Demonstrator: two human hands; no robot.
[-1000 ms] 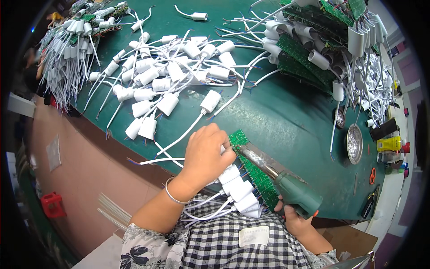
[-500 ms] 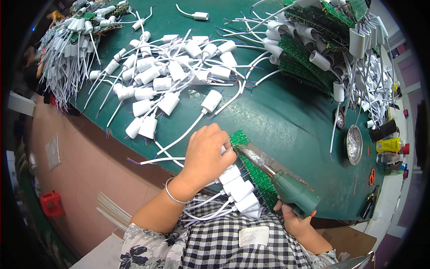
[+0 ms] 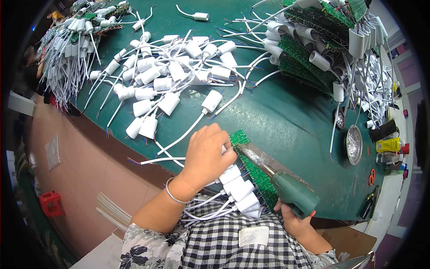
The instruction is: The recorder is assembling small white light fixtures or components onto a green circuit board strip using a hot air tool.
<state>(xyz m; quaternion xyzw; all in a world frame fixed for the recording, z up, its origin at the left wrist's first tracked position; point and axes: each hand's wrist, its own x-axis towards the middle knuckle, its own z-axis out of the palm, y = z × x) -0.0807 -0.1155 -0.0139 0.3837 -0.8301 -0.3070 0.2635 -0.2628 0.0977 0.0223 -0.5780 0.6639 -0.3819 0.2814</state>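
Note:
My left hand (image 3: 207, 153) presses down on white plastic housings with wires (image 3: 239, 190) next to a stack of green circuit boards (image 3: 255, 172) at the near edge of the green table (image 3: 286, 121). My right hand (image 3: 293, 222) grips the green handle of a soldering iron (image 3: 289, 188). Its metal shaft runs up and left, with the tip at the top of the boards beside my left fingers. A bracelet circles my left wrist.
Many loose white housings with cables (image 3: 165, 80) lie across the table's far left. Piled green boards with white tubes (image 3: 322, 49) fill the far right. A round metal dish (image 3: 354, 144), a yellow bottle (image 3: 389, 145) and red-handled cutters (image 3: 371, 176) sit at the right edge.

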